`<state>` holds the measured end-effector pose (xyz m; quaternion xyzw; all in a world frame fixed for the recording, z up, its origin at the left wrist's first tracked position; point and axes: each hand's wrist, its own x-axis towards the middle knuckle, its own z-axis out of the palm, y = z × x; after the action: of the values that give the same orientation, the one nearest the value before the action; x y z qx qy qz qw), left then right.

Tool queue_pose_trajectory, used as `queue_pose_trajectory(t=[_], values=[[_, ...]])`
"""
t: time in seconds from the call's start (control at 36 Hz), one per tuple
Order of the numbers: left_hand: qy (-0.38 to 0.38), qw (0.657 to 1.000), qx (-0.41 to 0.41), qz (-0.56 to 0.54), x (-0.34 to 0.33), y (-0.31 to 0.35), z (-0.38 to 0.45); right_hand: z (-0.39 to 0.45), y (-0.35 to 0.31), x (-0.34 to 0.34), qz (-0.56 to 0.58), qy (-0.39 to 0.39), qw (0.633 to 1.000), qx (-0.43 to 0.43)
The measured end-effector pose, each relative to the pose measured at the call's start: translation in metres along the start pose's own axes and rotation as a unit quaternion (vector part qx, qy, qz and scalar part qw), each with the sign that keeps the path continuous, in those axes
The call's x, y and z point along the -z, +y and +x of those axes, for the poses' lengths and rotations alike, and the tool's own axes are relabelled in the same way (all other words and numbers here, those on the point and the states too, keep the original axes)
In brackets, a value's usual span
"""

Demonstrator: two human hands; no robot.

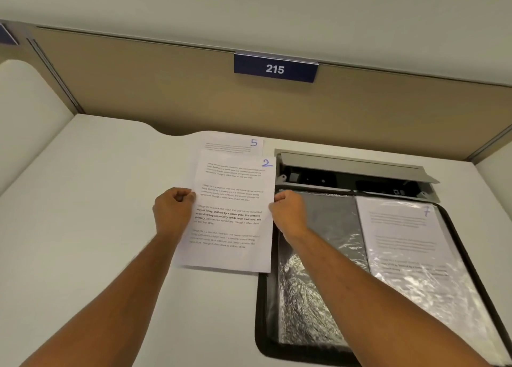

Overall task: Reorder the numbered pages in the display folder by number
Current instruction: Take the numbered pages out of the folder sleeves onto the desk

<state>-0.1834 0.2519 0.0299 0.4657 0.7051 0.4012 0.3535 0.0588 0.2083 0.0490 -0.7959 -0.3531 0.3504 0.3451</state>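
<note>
A blue sign (274, 68) reading 215 hangs above the white desk (97, 200).

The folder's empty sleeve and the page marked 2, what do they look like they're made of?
The empty sleeve looks like thin clear plastic film, glossy, with crinkled white glare over a dark backing. The page marked 2 looks like plain matte white office paper: no shine, printed text, a handwritten blue numeral, held at its edges by the left hand and right hand.
</note>
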Motion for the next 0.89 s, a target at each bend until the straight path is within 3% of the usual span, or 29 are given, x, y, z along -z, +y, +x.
queue_pose_trajectory(t=[0.89], values=[[0.022,0.992,-0.042,0.113,-0.033,-0.008,0.088,0.081,-0.011,-0.056,-0.113,0.040,0.991,0.064]])
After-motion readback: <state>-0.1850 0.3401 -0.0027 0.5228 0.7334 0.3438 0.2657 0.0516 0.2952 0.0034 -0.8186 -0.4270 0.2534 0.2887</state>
